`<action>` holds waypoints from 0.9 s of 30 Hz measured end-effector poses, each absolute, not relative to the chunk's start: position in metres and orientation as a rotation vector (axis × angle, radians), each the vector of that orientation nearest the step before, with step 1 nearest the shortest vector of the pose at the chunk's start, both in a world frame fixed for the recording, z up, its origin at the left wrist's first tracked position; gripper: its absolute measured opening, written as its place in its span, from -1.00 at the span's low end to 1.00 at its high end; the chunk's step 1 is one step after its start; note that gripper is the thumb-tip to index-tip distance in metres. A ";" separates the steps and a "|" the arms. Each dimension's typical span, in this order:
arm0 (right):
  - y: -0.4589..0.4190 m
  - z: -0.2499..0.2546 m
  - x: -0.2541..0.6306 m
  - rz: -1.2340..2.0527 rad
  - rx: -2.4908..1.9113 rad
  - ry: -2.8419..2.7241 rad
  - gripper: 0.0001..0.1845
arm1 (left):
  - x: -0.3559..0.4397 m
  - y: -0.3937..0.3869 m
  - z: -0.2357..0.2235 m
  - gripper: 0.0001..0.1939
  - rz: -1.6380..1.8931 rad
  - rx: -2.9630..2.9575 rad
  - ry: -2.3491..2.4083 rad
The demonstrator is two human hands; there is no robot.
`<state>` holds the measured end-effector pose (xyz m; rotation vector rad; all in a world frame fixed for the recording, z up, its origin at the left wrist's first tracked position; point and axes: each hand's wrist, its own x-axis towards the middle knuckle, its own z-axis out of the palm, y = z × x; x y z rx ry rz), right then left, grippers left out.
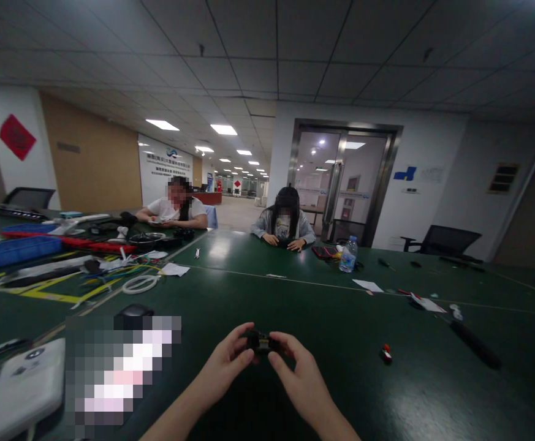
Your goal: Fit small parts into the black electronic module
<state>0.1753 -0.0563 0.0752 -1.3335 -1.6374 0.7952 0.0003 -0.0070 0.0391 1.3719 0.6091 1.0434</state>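
Observation:
A small black object (261, 343) with a yellowish detail on its near side is held just over the green table (341, 380). I cannot make out what kind of thing it is. My left hand (230, 361) grips its left end between thumb and fingers. On the right end, my right hand (295, 361) pinches it the same way. The fingertips behind the object are partly hidden. A small red and white piece (386, 353) lies on the table to the right of my right hand.
A white phone (28, 386) and a black mouse (135, 316) lie to the left. Cables and blue trays (19, 251) crowd the far left. A water bottle (349, 255) stands ahead, and a black-handled tool (474, 344) lies right. Two people sit across the table.

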 end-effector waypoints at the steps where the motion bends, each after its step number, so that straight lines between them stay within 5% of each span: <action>1: -0.056 0.074 0.175 0.792 -1.330 -1.639 -0.65 | 0.000 -0.007 0.039 -0.37 1.041 1.373 0.619; 23: -0.053 0.071 0.178 0.783 -1.320 -1.643 -0.68 | -0.001 -0.005 0.037 -0.33 1.089 1.413 0.616; 27: -0.052 0.069 0.177 0.767 -1.300 -1.641 -0.68 | 0.000 -0.007 0.040 -0.44 1.089 1.393 0.615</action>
